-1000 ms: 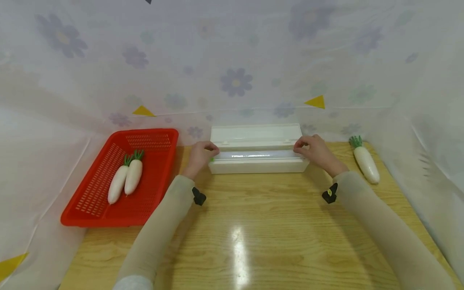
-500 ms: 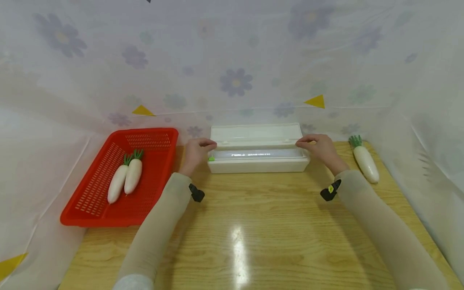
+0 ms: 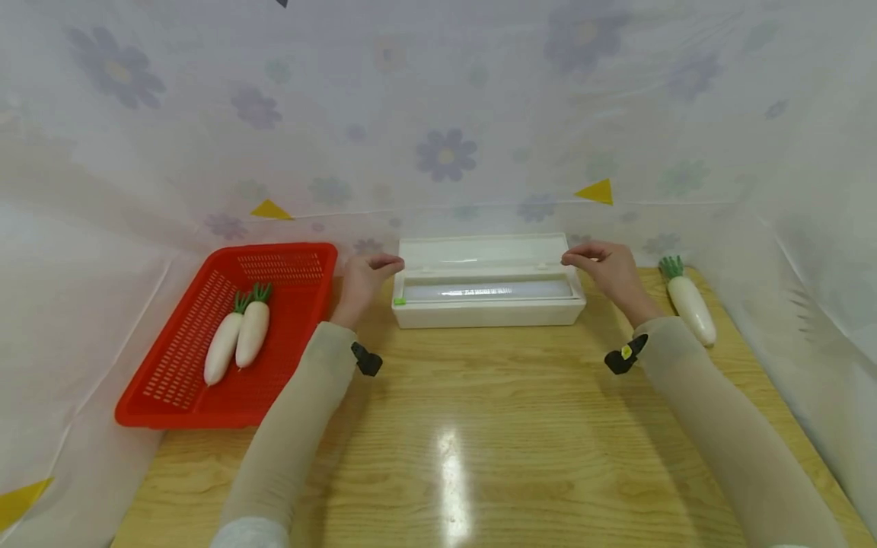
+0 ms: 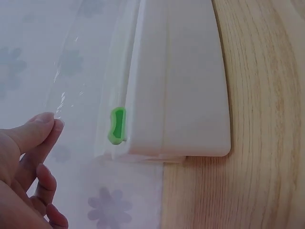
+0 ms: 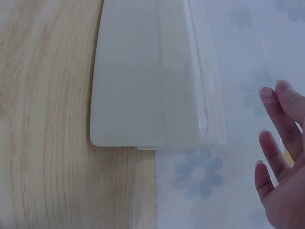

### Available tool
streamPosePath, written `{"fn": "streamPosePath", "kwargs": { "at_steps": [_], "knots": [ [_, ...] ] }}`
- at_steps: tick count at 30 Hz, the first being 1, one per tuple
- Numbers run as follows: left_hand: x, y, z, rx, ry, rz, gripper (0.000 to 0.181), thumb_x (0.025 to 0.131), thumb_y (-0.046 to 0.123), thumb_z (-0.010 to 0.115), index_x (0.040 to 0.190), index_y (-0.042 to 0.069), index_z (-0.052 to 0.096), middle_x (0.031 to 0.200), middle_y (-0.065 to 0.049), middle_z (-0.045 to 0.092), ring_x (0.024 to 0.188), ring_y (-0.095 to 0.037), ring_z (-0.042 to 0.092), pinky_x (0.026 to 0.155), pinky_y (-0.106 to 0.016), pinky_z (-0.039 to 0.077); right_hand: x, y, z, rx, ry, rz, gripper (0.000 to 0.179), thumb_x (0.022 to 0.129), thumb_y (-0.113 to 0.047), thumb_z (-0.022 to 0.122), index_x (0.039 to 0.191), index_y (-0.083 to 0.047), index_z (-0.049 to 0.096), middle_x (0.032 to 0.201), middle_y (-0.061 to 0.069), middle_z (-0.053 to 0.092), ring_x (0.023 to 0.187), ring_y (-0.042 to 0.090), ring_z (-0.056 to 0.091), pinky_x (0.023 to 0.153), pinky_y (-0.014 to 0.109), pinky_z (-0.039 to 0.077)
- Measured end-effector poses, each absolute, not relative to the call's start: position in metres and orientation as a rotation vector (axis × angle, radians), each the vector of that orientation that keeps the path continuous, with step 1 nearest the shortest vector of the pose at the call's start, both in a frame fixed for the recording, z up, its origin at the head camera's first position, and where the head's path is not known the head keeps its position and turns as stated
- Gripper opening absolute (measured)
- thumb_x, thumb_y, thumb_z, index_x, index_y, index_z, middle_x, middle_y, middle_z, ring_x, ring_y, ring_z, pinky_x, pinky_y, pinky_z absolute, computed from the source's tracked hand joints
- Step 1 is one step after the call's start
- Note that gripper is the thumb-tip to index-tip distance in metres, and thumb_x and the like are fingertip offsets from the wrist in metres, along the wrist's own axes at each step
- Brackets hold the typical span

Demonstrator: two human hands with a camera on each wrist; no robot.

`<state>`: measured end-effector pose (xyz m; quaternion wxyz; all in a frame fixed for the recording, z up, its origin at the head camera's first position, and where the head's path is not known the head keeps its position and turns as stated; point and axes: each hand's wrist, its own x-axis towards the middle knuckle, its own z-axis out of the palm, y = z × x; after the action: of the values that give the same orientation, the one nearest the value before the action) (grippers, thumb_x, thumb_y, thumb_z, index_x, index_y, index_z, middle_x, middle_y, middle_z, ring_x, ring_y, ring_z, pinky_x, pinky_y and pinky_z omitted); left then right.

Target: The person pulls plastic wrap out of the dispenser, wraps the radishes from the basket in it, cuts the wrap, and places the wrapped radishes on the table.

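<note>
A white cling film dispenser (image 3: pixel 489 313) stands at the back of the table with its lid (image 3: pixel 483 247) raised, a shiny roll (image 3: pixel 486 291) inside it. My left hand (image 3: pixel 363 283) pinches one corner of the clear cling film (image 4: pixel 66 90) between thumb and forefinger, at the box's left end. At the other end my right hand (image 3: pixel 608 275) pinches the opposite corner, its remaining fingers loosely bent in the right wrist view. Between the two hands the film stretches above the box, faint against the backdrop. A green slider (image 4: pixel 117 125) sits on the dispenser's left front edge.
A red plastic basket (image 3: pixel 315 335) at the left contains two white radishes (image 3: pixel 236 335) with green tops. Another white radish (image 3: pixel 693 312) lies on the table (image 3: pixel 479 426) at the right. Behind the box hangs a flowered sheet (image 3: pixel 445 99).
Both hands have risen from the roll at the box opening, up and slightly apart, drawing the pinched film with them. The dispenser, basket and radishes have stayed put.
</note>
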<state>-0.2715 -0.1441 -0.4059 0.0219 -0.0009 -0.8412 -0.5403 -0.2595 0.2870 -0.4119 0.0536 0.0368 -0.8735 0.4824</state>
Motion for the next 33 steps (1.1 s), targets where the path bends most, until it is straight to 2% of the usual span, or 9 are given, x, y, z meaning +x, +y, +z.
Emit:
{"fn": "streamPosePath", "kwargs": {
  "at_steps": [3,7,12,19,28,33],
  "knots": [
    [-0.272,-0.145,-0.4,0.005,-2.619,-1.669,0.024,0.099,0.023,0.074,0.117,0.007,0.079,0.121,-0.012,0.075,0.116,-0.029,0.063,0.107,-0.046,0.048,-0.261,0.287,-0.406,0.122,-2.634,1.455,0.042,0.098,-0.046,0.071,0.112,-0.008,0.08,0.098,-0.021,0.075,0.105,0.004,0.06,0.092,0.037,0.046],
    [-0.272,-0.146,-0.392,-0.027,-2.631,-1.617,0.025,0.1,0.025,0.072,0.118,0.008,0.079,0.123,-0.01,0.074,0.117,-0.028,0.064,0.106,-0.045,0.049,-0.259,0.286,-0.396,0.126,-2.612,1.466,0.043,0.098,-0.045,0.071,0.114,-0.006,0.079,0.1,-0.023,0.073,0.107,0.004,0.058,0.098,0.041,0.044],
    [-0.272,-0.147,-0.383,-0.066,-2.58,-1.603,0.025,0.098,0.025,0.075,0.116,0.009,0.08,0.12,-0.01,0.076,0.116,-0.026,0.066,0.106,-0.045,0.049,-0.256,0.286,-0.386,0.128,-2.596,1.467,0.042,0.099,-0.045,0.07,0.116,-0.007,0.078,0.099,-0.02,0.075,0.106,0.006,0.058,0.101,0.047,0.044],
    [-0.271,-0.149,-0.371,-0.12,-2.544,-1.609,0.023,0.097,0.023,0.077,0.114,0.008,0.081,0.117,-0.01,0.076,0.114,-0.025,0.067,0.105,-0.045,0.051,-0.254,0.287,-0.376,0.142,-2.562,1.417,0.044,0.098,-0.047,0.07,0.116,-0.008,0.078,0.092,-0.027,0.072,0.103,0.003,0.058,0.1,0.049,0.044],
    [-0.267,-0.149,-0.356,-0.136,-2.523,-1.62,0.023,0.098,0.024,0.076,0.115,0.009,0.081,0.119,-0.01,0.076,0.114,-0.024,0.066,0.103,-0.046,0.051,-0.253,0.287,-0.364,0.149,-2.514,1.43,0.042,0.098,-0.046,0.07,0.114,-0.008,0.079,0.093,-0.025,0.074,0.107,0.002,0.056,0.096,0.039,0.043],
    [-0.265,-0.148,-0.348,-0.138,-2.509,-1.596,0.024,0.098,0.024,0.076,0.115,0.008,0.081,0.12,-0.009,0.075,0.113,-0.024,0.066,0.1,-0.045,0.052,-0.253,0.288,-0.357,0.149,-2.482,1.477,0.038,0.097,-0.045,0.072,0.112,-0.011,0.079,0.095,-0.025,0.073,0.116,0.008,0.056,0.107,0.049,0.041]
  ]
}}
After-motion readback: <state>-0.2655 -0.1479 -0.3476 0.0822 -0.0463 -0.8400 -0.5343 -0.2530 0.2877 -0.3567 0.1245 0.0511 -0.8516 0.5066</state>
